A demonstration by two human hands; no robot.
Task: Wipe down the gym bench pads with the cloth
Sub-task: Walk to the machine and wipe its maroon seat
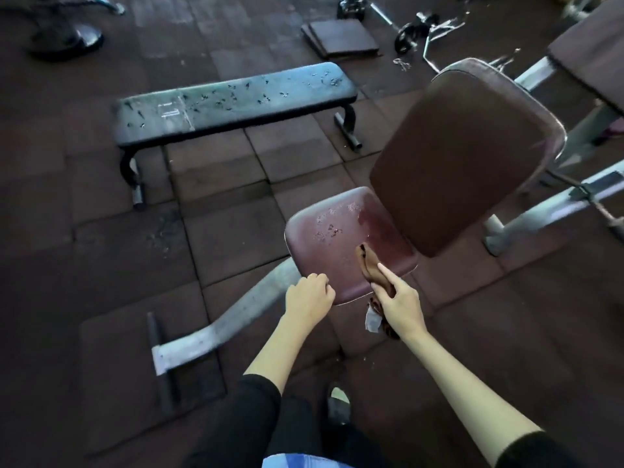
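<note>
While the wiping is running along the near right edge, cloth [369,265]: is lying partly on the seat pad [337,238], with its tail and white tag [373,320] hanging off the near edge below the wrist.
Right hand [398,298]: grip is clamping the cloth, with 1 finger stretching forward over it.
Left hand [309,295]: grip is curling round the near left rim of the surface, seemingly steadying it.
Risk 1: the hanging tail is likely dragging toward the floor, picking up grit and smearing it back on the pad.
Risk 2: the flaky patch at the far middle of the seat pad is looking worn, so hard rubbing is probably going to peel more.
Risk 3: only a narrow fold is touching, so strokes are likely leaving strips unwiped.
Remaining: the back pad [466,157] on the right and the flat bench [233,99] at the far left, speckled with marks, are still needing a wipe, judging by their look.
</note>
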